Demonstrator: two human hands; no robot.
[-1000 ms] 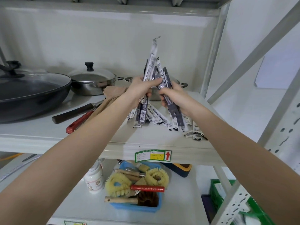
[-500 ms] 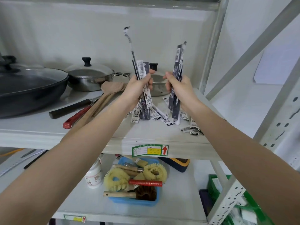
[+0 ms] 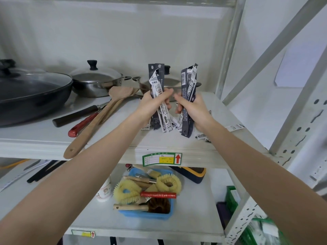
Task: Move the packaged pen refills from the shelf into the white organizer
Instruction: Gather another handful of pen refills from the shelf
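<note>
Both bundles have dropped lower since a moment ago, and the hands have closed in, thumbs nearly meeting above the shelf (image 3: pixel 177 144). On the left sit the dark pan (image 3: pixel 31 92), a lidded pot (image 3: pixel 95 80) and a wooden spatula (image 3: pixel 99 117). Then the left hand (image 3: pixel 152 105), fingers curled tight round one bundle of pen refills (image 3: pixel 156 82), upright. Just beside it, the right hand (image 3: pixel 192 108) is clenched round a second bundle (image 3: pixel 188 82). A few loose packets (image 3: pixel 235 127) lie on the shelf further right. This looks like the gathering step. The white organizer isn't in view, so next comes merging the bundles or scooping the stragglers, then carrying them off to find it.
</note>
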